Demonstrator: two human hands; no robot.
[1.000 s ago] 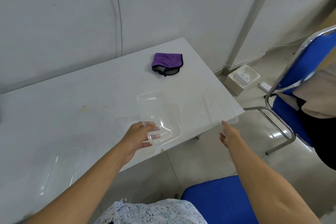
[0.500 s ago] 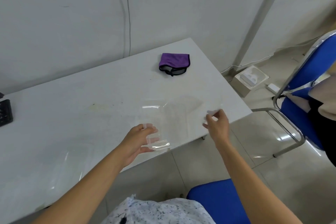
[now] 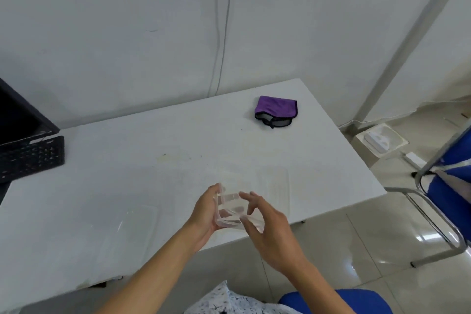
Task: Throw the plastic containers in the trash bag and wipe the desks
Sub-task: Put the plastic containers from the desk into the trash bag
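Observation:
Above the front edge of the white desk (image 3: 178, 160), my left hand (image 3: 204, 214) grips a clear plastic container (image 3: 230, 205) by its left rim. My right hand (image 3: 267, 229) closes on the same container from the right, thumb on the near rim and fingers curled over the top. It looks like two nested containers, though the clear plastic makes that hard to tell. A second clear container (image 3: 127, 234) lies flat on the desk to the left. A purple cloth (image 3: 275, 109) lies at the desk's far right.
An open black laptop (image 3: 28, 155) sits at the desk's left end. A blue metal-framed chair (image 3: 448, 186) stands on the floor to the right, and another blue seat (image 3: 336, 301) is below my arms. A small white box (image 3: 379, 140) lies on the floor by the wall.
My right hand took a clear container from the desk's right corner and brought it left to the one in my left hand. The view has shifted left, revealing the laptop.

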